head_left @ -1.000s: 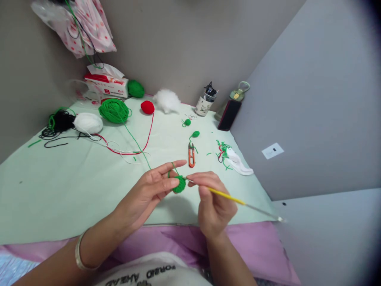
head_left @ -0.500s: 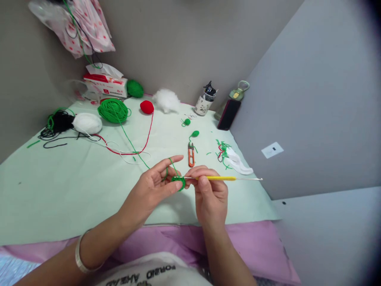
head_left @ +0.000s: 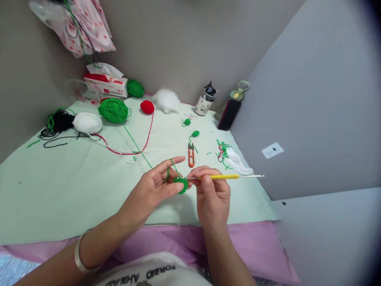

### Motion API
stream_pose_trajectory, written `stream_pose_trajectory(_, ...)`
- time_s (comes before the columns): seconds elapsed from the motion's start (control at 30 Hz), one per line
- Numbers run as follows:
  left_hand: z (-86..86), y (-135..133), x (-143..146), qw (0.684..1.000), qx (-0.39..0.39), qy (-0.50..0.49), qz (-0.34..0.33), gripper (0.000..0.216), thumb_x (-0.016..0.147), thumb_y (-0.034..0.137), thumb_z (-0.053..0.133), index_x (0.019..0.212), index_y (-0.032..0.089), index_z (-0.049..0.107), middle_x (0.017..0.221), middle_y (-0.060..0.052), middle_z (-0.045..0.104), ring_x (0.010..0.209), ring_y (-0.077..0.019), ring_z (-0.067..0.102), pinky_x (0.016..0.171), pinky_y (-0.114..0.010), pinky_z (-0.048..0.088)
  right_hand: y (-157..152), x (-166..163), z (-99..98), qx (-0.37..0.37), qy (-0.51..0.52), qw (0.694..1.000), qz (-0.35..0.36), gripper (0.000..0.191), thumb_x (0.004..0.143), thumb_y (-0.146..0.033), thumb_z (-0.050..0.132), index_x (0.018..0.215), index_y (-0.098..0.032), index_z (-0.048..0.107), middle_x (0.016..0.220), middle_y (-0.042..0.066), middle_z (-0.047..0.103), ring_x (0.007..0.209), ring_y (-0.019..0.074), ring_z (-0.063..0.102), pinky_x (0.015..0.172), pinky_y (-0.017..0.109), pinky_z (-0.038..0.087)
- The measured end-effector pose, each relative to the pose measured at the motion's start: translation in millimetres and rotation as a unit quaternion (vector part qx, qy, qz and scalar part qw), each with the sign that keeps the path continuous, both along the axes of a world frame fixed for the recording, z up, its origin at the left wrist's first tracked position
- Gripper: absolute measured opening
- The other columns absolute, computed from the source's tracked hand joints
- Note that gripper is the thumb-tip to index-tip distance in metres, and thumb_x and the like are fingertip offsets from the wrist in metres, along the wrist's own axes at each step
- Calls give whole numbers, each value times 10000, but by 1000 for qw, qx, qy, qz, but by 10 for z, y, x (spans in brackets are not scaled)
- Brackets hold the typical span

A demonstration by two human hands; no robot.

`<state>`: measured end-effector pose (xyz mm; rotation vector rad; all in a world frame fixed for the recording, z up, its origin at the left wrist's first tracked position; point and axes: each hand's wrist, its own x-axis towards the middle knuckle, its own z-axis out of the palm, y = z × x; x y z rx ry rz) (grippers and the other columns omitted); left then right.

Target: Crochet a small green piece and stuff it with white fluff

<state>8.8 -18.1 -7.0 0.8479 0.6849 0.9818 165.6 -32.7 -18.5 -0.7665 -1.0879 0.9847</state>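
My left hand (head_left: 157, 182) pinches a small round green crochet piece (head_left: 181, 186) between thumb and fingers, its index finger stretched out with green yarn looped over it. That yarn runs back to a big green yarn ball (head_left: 113, 110) on the table. In my right hand (head_left: 212, 190) is a yellow-handled crochet hook (head_left: 224, 176), held level like a pen. The hook's left tip meets the upper edge of the piece; the exact stitch is too small to make out. Just beyond my hands lie orange thread snips (head_left: 191, 155).
Two small green crocheted pieces lie past the snips, near white stuffing (head_left: 166, 100). A red yarn ball (head_left: 147, 107), white yarn (head_left: 87, 123), black yarn (head_left: 61, 121) and a tissue box (head_left: 108, 85) are left. A pen cup (head_left: 204, 104), phone (head_left: 229, 114) and yarn scraps (head_left: 224, 150) stand or lie right.
Both hands have shifted slightly to the right, with the green piece and the hook. More of the round piece shows below the hook. The things on the table have not moved.
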Motion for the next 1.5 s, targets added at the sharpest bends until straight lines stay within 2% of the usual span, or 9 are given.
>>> stream_pose_trajectory(0.17, -19, -17, -4, 998, 36, 41, 29, 436, 839, 274, 834, 1255, 353, 728, 856, 49, 625, 871, -117, 605, 863, -249, 468, -13, 0, 5, 6, -7, 1000, -20, 174, 1002, -293, 626, 922, -240, 771, 852, 6, 693, 744, 119, 651, 682, 266, 544)
stream_pose_trajectory(0.53, -2, -22, -9, 996, 44, 64, 34, 353, 838, 303, 830, 1184, 336, 769, 844, 37, 585, 845, -128, 574, 844, -264, 465, -15, -43, -6, 5, 7, 999, -37, 168, 998, -306, 632, 919, -247, 767, 863, 6, 696, 744, 121, 653, 683, 271, 531)
stream_pose_trajectory(0.83, -12, -42, 4, 999, 7, 23, 23, 651, 839, 251, 824, 1441, 310, 585, 932, 29, 648, 909, -140, 607, 882, -288, 478, 7, -48, -6, -33, 30, 999, -5, 168, 967, -341, 672, 876, -239, 770, 812, 7, 696, 734, 124, 631, 676, 252, 537)
stream_pose_trajectory(1.03, -3, -28, -1, 1000, 15, 18, 0, 623, 860, 247, 804, 1441, 299, 584, 920, 22, 652, 907, -150, 601, 881, -303, 470, 18, -49, 24, -57, 64, 996, 17, 178, 950, -361, 685, 845, -235, 754, 791, 9, 688, 668, 123, 602, 636, 258, 523)
stream_pose_trajectory(1.33, 34, -53, -2, 996, 54, 62, 43, 594, 849, 271, 817, 1408, 312, 619, 849, 42, 588, 871, -145, 577, 879, -299, 441, 12, -45, 56, -22, 55, 998, 6, 171, 975, -311, 650, 857, -233, 745, 797, 6, 676, 683, 121, 612, 645, 258, 505)
stream_pose_trajectory(1.5, 25, -31, -1, 999, 30, 38, 14, 654, 842, 248, 798, 1455, 305, 577, 909, 19, 628, 872, -155, 557, 820, -296, 439, 22, -37, 51, -52, 64, 996, 25, 194, 966, -336, 651, 830, -219, 725, 761, 4, 648, 649, 122, 588, 635, 265, 498)
